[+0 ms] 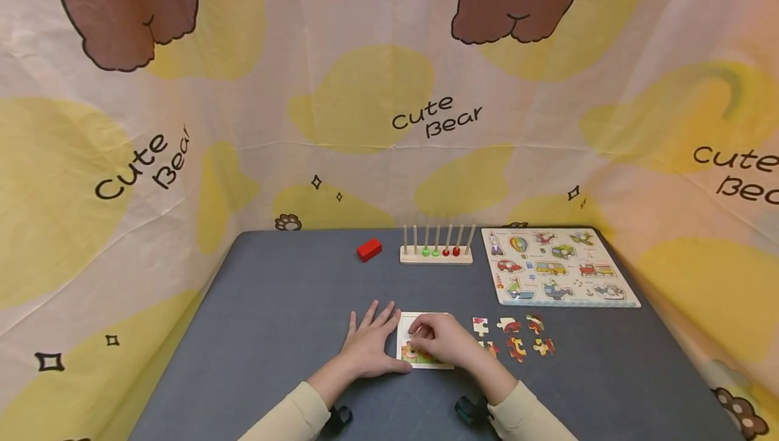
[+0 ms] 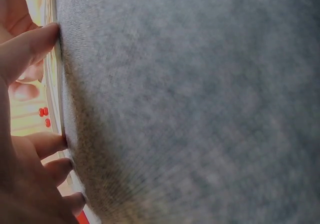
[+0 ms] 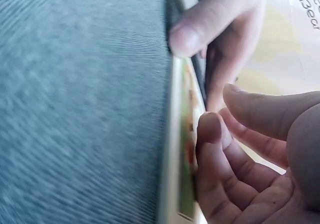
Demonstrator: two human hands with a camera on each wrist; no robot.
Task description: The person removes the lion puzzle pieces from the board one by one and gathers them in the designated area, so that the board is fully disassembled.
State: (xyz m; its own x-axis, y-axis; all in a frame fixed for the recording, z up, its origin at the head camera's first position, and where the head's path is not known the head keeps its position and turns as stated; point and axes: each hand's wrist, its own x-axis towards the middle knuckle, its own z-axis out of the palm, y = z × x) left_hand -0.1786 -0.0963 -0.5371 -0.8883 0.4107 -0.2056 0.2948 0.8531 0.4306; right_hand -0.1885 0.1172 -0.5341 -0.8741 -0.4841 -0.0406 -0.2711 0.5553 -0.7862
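Observation:
A small white-framed jigsaw tray (image 1: 406, 320) lies flat at the near middle of the table, with joined pieces (image 1: 410, 353) along its lower part. My left hand (image 1: 368, 346) spreads its fingers beside the tray; its thumb rests at the lower left corner. Over the tray is my right hand (image 1: 447, 338), hiding much of it. In the right wrist view its bent index finger (image 3: 210, 129) touches the picture surface, while the thumb (image 3: 250, 109) stands apart with nothing visible between them. Several loose jigsaw pieces (image 1: 516, 349) lie right of the tray, one partly behind the right wrist.
A red block (image 1: 369, 249) sits at the back, left of a wooden peg rack (image 1: 435, 258) with green and red beads. At the back right lies a vehicle picture board (image 1: 560, 268). Patterned cloth (image 1: 365, 116) walls the table's back and sides.

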